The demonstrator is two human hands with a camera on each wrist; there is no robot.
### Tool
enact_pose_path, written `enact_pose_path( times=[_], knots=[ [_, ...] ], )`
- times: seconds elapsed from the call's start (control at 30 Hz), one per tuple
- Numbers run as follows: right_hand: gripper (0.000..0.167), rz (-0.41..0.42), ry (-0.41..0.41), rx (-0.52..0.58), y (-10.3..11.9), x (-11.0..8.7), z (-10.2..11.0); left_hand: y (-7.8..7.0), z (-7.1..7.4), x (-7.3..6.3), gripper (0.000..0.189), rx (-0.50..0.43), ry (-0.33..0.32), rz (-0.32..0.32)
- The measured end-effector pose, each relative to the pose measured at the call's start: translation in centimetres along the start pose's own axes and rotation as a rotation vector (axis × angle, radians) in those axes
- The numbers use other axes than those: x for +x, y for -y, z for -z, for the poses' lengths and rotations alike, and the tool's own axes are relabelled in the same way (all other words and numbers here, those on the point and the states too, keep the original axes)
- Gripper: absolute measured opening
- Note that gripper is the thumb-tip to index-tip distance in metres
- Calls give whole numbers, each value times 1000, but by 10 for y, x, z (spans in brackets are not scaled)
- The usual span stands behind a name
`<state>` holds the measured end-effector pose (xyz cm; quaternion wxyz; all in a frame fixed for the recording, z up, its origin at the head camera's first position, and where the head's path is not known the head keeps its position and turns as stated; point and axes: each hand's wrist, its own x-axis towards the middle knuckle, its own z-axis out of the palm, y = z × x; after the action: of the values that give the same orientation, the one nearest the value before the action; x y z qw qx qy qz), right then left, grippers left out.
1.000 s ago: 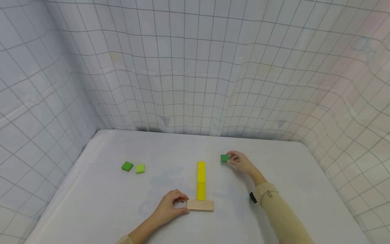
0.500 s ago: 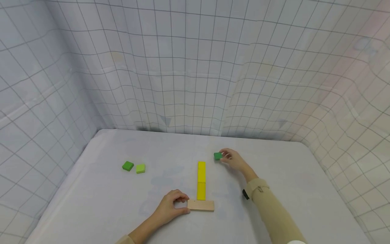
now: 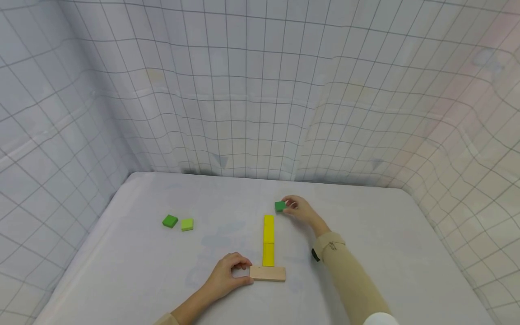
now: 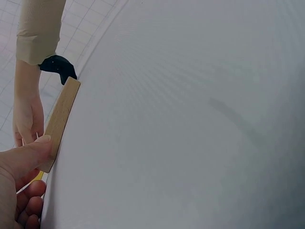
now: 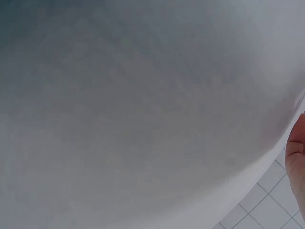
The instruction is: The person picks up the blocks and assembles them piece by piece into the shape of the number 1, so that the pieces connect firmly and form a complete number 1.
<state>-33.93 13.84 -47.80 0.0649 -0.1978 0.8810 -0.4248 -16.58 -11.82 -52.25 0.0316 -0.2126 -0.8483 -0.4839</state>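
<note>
My left hand [image 3: 225, 276] pinches the left end of a plain wooden block [image 3: 268, 274], which lies crosswise on the table. In the left wrist view the thumb presses on that wooden block [image 4: 61, 119]. Two yellow blocks [image 3: 268, 241] lie end to end in a line running away from it. Beyond their far end, my right hand [image 3: 299, 210] holds a small green square block [image 3: 280, 206] between thumb and fingers, just right of the line. Only part of the right hand [image 5: 296, 157] shows in the right wrist view, and the green block is out of sight there.
A dark green block [image 3: 170, 221] and a light green block [image 3: 187, 225] lie close together on the left of the white table [image 3: 122, 271]. A grid-patterned curtain [image 3: 260, 90] surrounds the table's back and sides.
My right hand has moved left with the green block, from well right of the yellow line to near its far end. The left hand and the wooden block have stayed in place.
</note>
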Motion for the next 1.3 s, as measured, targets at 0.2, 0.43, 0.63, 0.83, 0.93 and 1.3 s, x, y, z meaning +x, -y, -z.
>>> enact_pose_path(
  times=[0.2,0.43,0.63,0.83,0.93,1.3],
  knots=[
    [30,-40,3,-27,5,6,-10,1,0,0,29,2,-1,-2],
    [29,-69,11,-37,9,10,-17,0,1,0,29,-2,5,5],
    [27,-72,27,-59,9,12,-20,-1,2,0,29,2,12,13],
    [27,-61,45,-88,9,14,-21,-2,1,1,29,0,12,9],
    [27,-62,51,-92,9,15,-21,-2,1,1,29,2,9,7],
    [28,-60,73,-111,10,15,-22,-4,2,1,29,0,10,2]
  ],
)
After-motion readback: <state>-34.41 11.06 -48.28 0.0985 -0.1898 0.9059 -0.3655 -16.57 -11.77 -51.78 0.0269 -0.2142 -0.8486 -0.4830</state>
